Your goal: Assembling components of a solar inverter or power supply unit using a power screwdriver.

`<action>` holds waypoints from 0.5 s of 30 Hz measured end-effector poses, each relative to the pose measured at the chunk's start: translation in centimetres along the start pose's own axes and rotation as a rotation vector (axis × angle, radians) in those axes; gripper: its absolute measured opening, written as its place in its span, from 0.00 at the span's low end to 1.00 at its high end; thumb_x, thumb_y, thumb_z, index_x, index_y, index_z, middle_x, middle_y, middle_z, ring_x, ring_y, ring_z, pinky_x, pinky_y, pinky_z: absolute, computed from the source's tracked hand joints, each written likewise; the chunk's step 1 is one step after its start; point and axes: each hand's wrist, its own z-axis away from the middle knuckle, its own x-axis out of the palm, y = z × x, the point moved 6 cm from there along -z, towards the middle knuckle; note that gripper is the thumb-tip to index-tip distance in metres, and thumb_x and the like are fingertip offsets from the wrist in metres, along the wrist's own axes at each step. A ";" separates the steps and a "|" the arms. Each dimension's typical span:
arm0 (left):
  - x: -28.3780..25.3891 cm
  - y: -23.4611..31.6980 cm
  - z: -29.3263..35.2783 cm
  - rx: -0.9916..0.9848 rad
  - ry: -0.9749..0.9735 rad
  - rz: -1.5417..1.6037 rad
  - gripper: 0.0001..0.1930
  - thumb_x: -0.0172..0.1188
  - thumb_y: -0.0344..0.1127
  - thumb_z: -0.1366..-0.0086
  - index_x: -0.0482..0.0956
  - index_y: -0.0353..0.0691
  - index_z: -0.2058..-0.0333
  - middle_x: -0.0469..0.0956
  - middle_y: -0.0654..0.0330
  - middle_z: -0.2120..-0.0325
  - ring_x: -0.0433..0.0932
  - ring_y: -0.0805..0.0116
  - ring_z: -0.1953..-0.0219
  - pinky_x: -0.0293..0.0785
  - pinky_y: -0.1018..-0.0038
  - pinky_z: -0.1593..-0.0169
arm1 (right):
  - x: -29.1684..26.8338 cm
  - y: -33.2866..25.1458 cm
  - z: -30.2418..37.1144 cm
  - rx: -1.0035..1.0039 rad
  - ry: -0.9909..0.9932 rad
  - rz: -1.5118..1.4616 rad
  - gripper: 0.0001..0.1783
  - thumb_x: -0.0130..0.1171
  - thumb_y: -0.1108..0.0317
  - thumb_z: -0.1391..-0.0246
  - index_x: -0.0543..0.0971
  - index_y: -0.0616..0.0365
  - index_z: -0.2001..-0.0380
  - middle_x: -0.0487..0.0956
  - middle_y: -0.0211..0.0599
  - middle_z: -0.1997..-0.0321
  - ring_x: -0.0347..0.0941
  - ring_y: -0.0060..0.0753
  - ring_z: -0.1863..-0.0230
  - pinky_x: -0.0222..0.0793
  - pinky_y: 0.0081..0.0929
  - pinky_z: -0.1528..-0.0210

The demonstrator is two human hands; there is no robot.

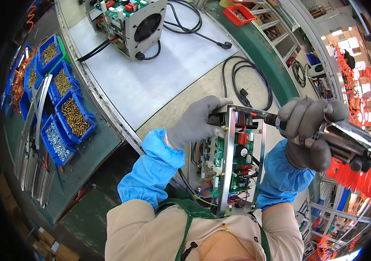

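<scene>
In front of me stands an open electrical unit with a metal frame (225,174) and green circuit boards (239,172) carrying red and black parts. My left hand (196,122), in a grey glove, grips the far left corner of this frame, its thumb and fingers closed about the edge. A silver air screwdriver (346,140) lies in my gloved right hand (309,128), fingers wrapped round its body. Its bit points left at the frame's far right corner; whether the tip touches a screw cannot be made out. Blue sleeves cover both forearms.
Blue bins (76,117) of brass and silver screws stand at left beside metal strips (42,108). A second unit with a fan (147,28) sits at the far side. Black power cords (255,71) lie beyond my hands. Red coiled air hoses (361,182) hang at right.
</scene>
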 end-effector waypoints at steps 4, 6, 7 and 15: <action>0.3 0.2 -0.5 0.046 -0.044 -0.046 0.45 0.77 0.46 0.66 0.71 0.34 0.47 0.74 0.58 0.61 0.75 0.67 0.57 0.71 0.72 0.51 | 1.7 -0.2 -1.0 -0.010 -0.341 -0.123 0.29 0.62 0.72 0.57 0.69 0.64 0.49 0.70 0.31 0.85 0.70 0.33 0.84 0.73 0.42 0.72; -0.2 0.7 -0.2 0.041 -0.029 -0.093 0.45 0.77 0.44 0.67 0.71 0.34 0.47 0.74 0.58 0.61 0.75 0.67 0.57 0.71 0.72 0.51 | 2.9 0.4 -1.2 0.013 -0.484 -0.095 0.27 0.59 0.68 0.52 0.66 0.57 0.47 0.67 0.24 0.85 0.65 0.25 0.86 0.63 0.29 0.78; -0.3 0.8 -0.1 0.035 -0.031 -0.139 0.44 0.77 0.42 0.68 0.72 0.35 0.48 0.75 0.58 0.61 0.75 0.67 0.56 0.71 0.72 0.51 | 3.4 0.7 -0.8 0.014 -0.493 -0.104 0.27 0.59 0.68 0.52 0.66 0.57 0.47 0.67 0.24 0.85 0.65 0.25 0.86 0.63 0.29 0.78; 0.0 0.1 0.0 0.031 0.014 -0.109 0.44 0.77 0.47 0.68 0.72 0.35 0.48 0.75 0.59 0.62 0.75 0.68 0.58 0.71 0.73 0.52 | 1.5 2.2 -0.9 0.139 0.090 0.151 0.29 0.53 0.65 0.51 0.65 0.59 0.43 0.63 0.25 0.83 0.59 0.23 0.83 0.57 0.28 0.74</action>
